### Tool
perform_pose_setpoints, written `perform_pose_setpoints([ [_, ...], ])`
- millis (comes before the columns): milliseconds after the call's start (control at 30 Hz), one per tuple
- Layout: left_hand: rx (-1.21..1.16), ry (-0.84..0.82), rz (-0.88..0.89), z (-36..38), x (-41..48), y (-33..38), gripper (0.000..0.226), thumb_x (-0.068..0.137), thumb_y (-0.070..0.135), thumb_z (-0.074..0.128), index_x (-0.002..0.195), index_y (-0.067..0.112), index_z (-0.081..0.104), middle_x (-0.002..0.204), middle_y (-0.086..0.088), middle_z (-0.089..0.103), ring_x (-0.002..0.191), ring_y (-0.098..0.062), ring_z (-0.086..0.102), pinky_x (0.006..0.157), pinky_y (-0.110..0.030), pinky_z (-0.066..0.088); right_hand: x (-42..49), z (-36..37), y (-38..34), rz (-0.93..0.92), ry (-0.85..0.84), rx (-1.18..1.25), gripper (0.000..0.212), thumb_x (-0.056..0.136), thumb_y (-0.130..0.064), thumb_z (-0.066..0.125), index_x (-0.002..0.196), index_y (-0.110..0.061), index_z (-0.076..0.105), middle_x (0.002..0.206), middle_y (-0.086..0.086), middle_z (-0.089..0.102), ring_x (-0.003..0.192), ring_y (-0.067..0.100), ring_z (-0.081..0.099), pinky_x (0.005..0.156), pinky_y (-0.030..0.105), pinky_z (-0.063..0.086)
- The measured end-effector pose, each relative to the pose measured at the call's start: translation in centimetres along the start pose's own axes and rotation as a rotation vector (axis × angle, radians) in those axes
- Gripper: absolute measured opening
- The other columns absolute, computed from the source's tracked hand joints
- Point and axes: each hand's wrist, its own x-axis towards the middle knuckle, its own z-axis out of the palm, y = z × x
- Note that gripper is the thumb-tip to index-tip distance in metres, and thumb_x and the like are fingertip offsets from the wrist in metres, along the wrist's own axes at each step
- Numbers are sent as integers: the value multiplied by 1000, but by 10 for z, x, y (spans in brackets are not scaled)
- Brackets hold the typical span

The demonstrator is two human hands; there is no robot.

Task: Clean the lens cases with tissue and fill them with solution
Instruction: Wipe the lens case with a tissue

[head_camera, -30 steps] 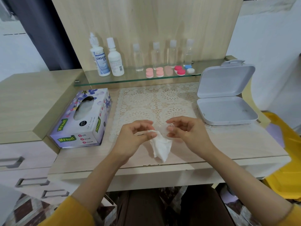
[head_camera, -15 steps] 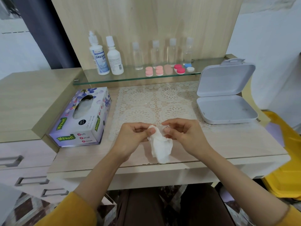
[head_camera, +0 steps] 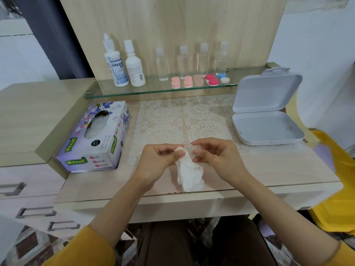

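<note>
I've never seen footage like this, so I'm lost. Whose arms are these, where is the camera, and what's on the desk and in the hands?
There is no machine here: a person wears one camera on the head, looking down at their own hands. The left hand pinches a crumpled white tissue; the right hand pinches a small clear piece beside it, probably part of a lens case, though too small to be sure. On the desk lie a tissue box, a lace mat and an open white hinged box. The glass shelf behind carries two white solution bottles, four clear bottles and a row of coloured lens cases.
</note>
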Motion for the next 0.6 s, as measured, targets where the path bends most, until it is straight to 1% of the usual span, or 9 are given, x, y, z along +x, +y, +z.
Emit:
perform_pose_setpoints([
  [67,-10,-40,-14,-1,0,0,20,77,-1,65,97,2,68,81,1,73,80,-14,69,70,-19,54,0,-2,-1,11,2,13,22,82,6,61,86,-14,68,74,24,64,59,13,66,60,16,52],
  [133,-16,-60,-14,-1,0,0,24,76,-6,65,97,6,68,80,0,73,79,-14,70,71,-18,54,0,-2,-1,18,7,9,20,82,6,61,88,-12,68,74,22,65,58,10,66,58,14,50],
  [233,18,1,7,2,-1,-1,27,70,-5,72,94,7,69,79,1,73,78,-11,69,73,-18,54,0,-1,0,1,14,-26,22,82,6,62,86,-15,68,74,23,66,59,12,67,62,18,53],
  [333,39,71,28,5,-1,-4,20,66,4,77,83,13,71,76,-1,73,75,-13,69,72,-20,55,0,1,0,0,17,-17,25,82,6,62,83,-17,68,77,25,65,59,14,66,63,21,55],
  [433,46,94,42,7,-2,-3,12,69,8,76,80,12,72,75,-2,73,72,-13,70,67,-19,54,-1,3,-1,-2,10,-32,23,81,6,62,84,-16,68,76,23,66,61,14,65,63,22,55],
  [500,30,83,37,7,-2,-2,9,72,7,73,80,11,72,75,-2,73,72,-11,69,64,-17,53,-1,3,-1,6,6,-34,22,81,6,63,84,-16,68,73,20,66,61,13,65,64,23,55],
  [600,3,14,6,2,-2,-1,13,77,6,67,89,9,71,84,-3,73,79,-12,69,69,-18,54,0,0,0,28,10,20,22,82,6,61,84,-15,68,70,17,63,59,14,66,65,23,56],
])
